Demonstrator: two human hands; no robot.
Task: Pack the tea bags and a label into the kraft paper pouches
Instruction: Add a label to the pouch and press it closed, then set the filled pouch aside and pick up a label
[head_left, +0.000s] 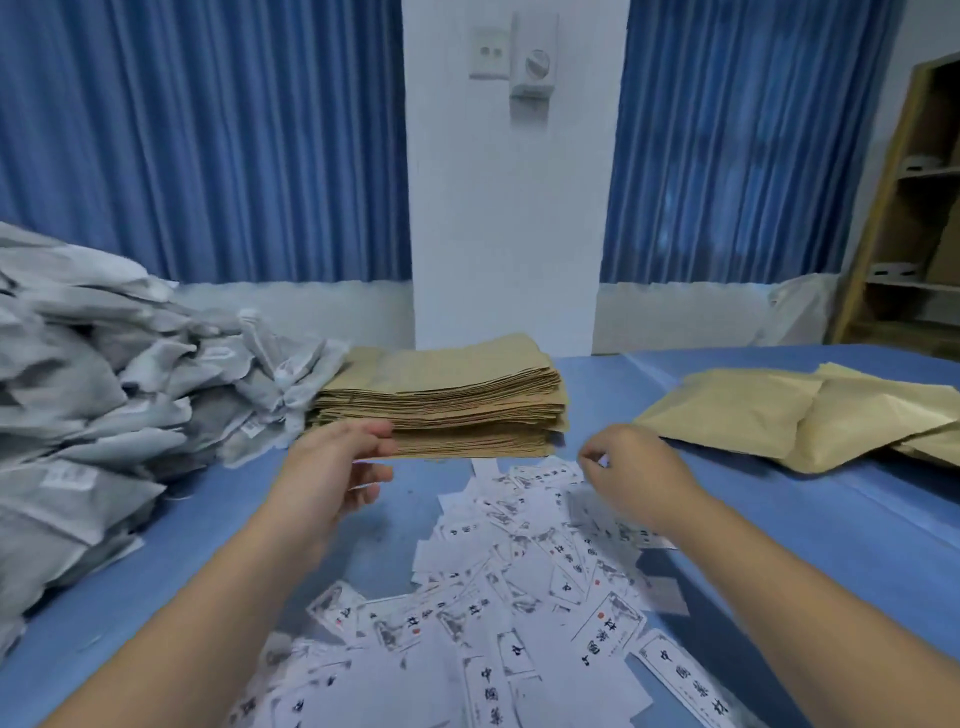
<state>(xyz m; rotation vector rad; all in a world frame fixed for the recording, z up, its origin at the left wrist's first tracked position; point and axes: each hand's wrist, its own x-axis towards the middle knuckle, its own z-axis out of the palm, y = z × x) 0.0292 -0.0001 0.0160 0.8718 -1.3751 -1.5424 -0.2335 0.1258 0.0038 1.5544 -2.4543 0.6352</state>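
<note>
In front of the stack of kraft pouches (441, 405), labels (519, 571) lie scattered. At the stack's near left corner the left hand (332, 467) is held open, thumb and fingers apart. The right hand (634, 473) hovers before its right corner, fingers curled; whether anything is pinched cannot be told. Only the top pouch should be peeled off, the rest being steadied. Tea bags (104, 389) are heaped left of the stack.

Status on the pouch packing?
Done: a few filled pouches lie at right. In hand: left hand is at the pouch stack, at its front edge; right hand hovers over the labels, nothing visibly held. Left: most of it, judging by the thick stack and big tea bag pile.
</note>
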